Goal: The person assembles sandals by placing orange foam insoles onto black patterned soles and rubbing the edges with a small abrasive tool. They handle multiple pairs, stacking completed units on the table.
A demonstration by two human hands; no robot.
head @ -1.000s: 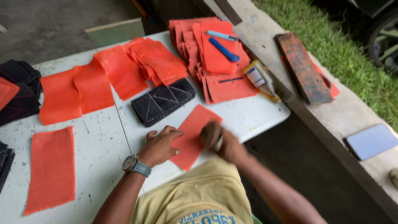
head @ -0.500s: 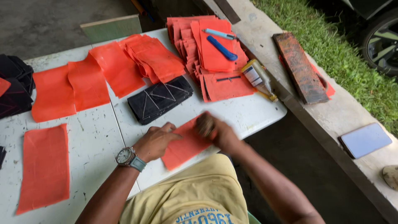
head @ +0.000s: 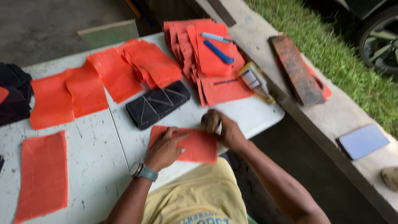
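An orange fabric piece (head: 201,149) lies flat on the white table (head: 95,145) at its near edge. My left hand (head: 166,146), with a watch on the wrist, presses down on the piece's left half with fingers spread. My right hand (head: 226,129) is at the piece's top right corner, closed around a small dark rounded object (head: 208,120) whose kind I cannot make out. A black stitched pad (head: 157,103) lies just beyond the piece.
More orange pieces (head: 116,74) are spread over the table, with a stack (head: 207,62) at the far right carrying a blue pen (head: 219,52). A glue bottle (head: 255,81) lies by the table's edge. A rusty slab (head: 296,68) and a pale tile (head: 362,141) rest on the concrete ledge.
The orange piece has turned from a diagonal lie to level along the table's near edge. My right hand has moved from its right side to the top right corner.
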